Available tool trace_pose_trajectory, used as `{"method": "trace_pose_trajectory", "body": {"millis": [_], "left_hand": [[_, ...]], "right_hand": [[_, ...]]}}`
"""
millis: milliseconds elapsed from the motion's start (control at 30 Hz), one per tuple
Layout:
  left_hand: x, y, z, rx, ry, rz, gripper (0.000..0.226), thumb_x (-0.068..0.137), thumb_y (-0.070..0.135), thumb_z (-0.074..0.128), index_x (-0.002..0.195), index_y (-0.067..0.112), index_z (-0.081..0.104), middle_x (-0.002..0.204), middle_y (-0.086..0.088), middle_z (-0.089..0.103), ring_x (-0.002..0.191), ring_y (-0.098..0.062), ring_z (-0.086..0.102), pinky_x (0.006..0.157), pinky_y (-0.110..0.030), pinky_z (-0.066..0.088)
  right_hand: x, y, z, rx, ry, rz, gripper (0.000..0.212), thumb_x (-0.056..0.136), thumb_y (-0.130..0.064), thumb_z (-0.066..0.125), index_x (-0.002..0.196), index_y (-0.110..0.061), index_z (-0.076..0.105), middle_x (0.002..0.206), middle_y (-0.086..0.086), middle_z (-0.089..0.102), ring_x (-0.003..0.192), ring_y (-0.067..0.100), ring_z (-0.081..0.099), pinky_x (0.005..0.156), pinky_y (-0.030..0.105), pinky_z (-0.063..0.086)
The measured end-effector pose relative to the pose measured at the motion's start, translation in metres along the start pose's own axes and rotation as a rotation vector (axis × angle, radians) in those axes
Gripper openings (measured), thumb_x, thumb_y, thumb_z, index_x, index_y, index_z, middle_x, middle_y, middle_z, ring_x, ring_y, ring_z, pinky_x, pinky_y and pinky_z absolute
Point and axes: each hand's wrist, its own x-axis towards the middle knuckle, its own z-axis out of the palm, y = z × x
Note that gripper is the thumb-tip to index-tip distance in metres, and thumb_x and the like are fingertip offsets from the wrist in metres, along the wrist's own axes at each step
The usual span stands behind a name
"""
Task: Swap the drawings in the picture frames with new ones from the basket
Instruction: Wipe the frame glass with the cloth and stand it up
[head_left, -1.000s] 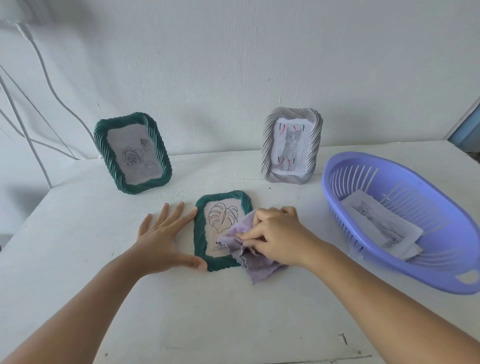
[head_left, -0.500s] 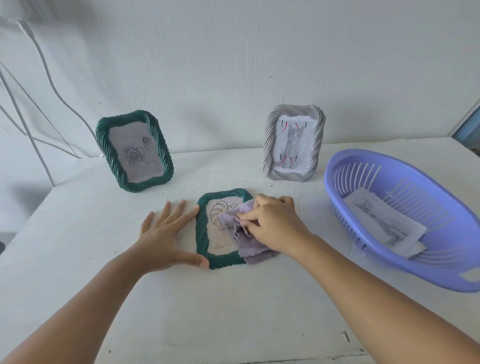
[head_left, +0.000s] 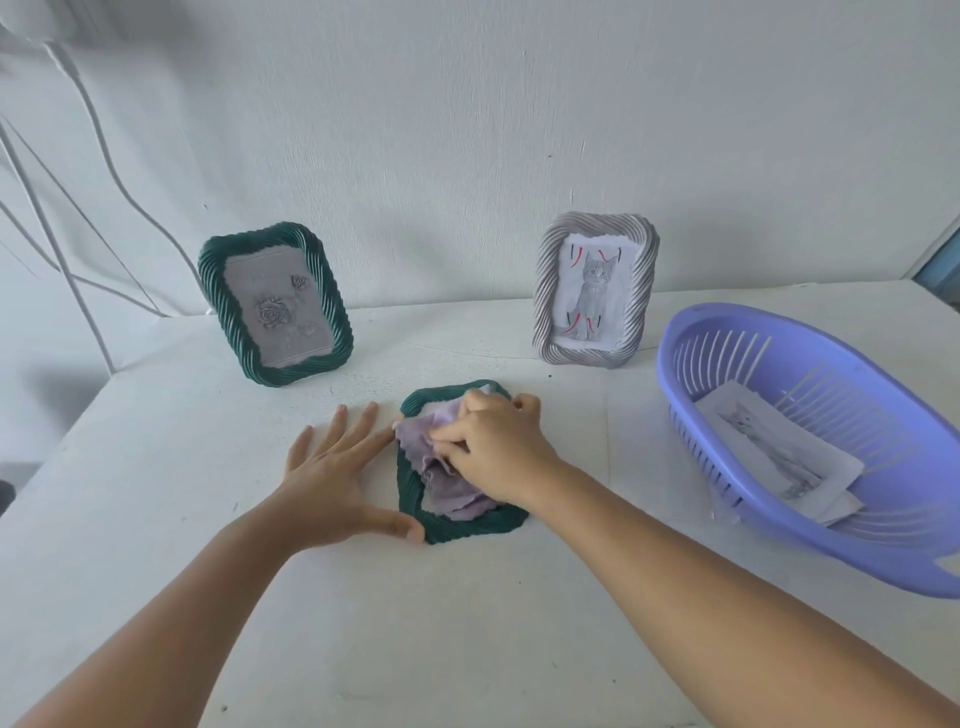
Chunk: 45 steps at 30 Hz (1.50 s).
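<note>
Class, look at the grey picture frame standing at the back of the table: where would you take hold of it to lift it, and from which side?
Grip the grey frame by its two long ribbed side edges, coming from above and in front. It stands upright, leaning slightly back, so both sides are exposed. The purple basket sits apart on its right, leaving room for fingers, probably.

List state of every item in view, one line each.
Flat green frame: lying face up on the table, mostly under the cloth.
Lilac cloth: bunched on that frame, gripped by the right hand.
Left hand: fingers spread, flat on the table against the frame's left edge.
Rose frame: upright.
Grey cat frame: upright.
Purple basket: holds loose drawings.
</note>
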Motion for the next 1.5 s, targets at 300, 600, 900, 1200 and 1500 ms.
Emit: {"method": "trace_pose_trajectory", "body": {"millis": [300, 600, 900, 1200, 1500], "left_hand": [[0.0, -0.001, 0.001, -0.007, 0.013, 0.0, 0.124, 0.038, 0.108, 0.053, 0.136, 0.075, -0.014, 0.164, 0.025, -0.021, 0.146, -0.002, -0.036, 0.123, -0.047, -0.017], [0.0, -0.001, 0.001, -0.006, 0.015, 0.006, 0.124, 0.037, 0.108, 0.052, 0.137, 0.076, -0.014, 0.164, 0.025, -0.02, 0.146, -0.002, -0.036, 0.123, -0.047, -0.017], [0.002, -0.003, 0.004, 0.011, 0.033, 0.006, 0.122, 0.039, 0.108, 0.051, 0.136, 0.077, -0.015, 0.165, 0.024, -0.02, 0.146, -0.002, -0.036, 0.123, -0.046, -0.017], [-0.001, 0.001, -0.017, -0.139, -0.08, -0.004, 0.135, 0.04, 0.101, 0.063, 0.147, 0.066, -0.011, 0.167, 0.021, -0.012, 0.152, -0.006, -0.024, 0.125, -0.045, -0.012], [0.048, 0.08, -0.035, -0.217, 0.248, 0.1, 0.065, 0.1, 0.052, 0.051, 0.158, 0.034, 0.027, 0.121, 0.006, 0.062, 0.115, -0.019, 0.054, 0.101, -0.044, 0.047]], "right_hand": [[0.022, 0.016, -0.012, -0.04, 0.033, 0.08, 0.026, 0.103, -0.04, 0.049, 0.114, -0.047, 0.072, 0.11, -0.008, 0.052, 0.108, 0.016, 0.047, 0.094, 0.044, 0.028], [0.017, 0.028, -0.01, -0.055, 0.053, 0.01, 0.025, 0.103, -0.044, 0.05, 0.113, -0.051, 0.071, 0.104, -0.011, 0.051, 0.103, 0.013, 0.047, 0.093, 0.043, 0.025], [-0.009, 0.042, -0.006, -0.01, 0.097, 0.021, 0.022, 0.101, -0.043, 0.056, 0.114, -0.049, 0.072, 0.098, -0.012, 0.046, 0.101, 0.013, 0.045, 0.097, 0.044, 0.025], [-0.032, 0.06, -0.013, 0.112, 0.195, 0.167, 0.041, 0.103, -0.054, 0.041, 0.143, -0.05, 0.05, 0.113, -0.007, 0.05, 0.112, 0.02, 0.051, 0.106, 0.045, 0.032], [-0.037, 0.075, 0.0, 0.036, 0.09, 0.256, 0.043, 0.1, -0.061, 0.042, 0.143, -0.057, 0.045, 0.122, -0.007, 0.048, 0.115, 0.025, 0.047, 0.1, 0.042, 0.034]]}}
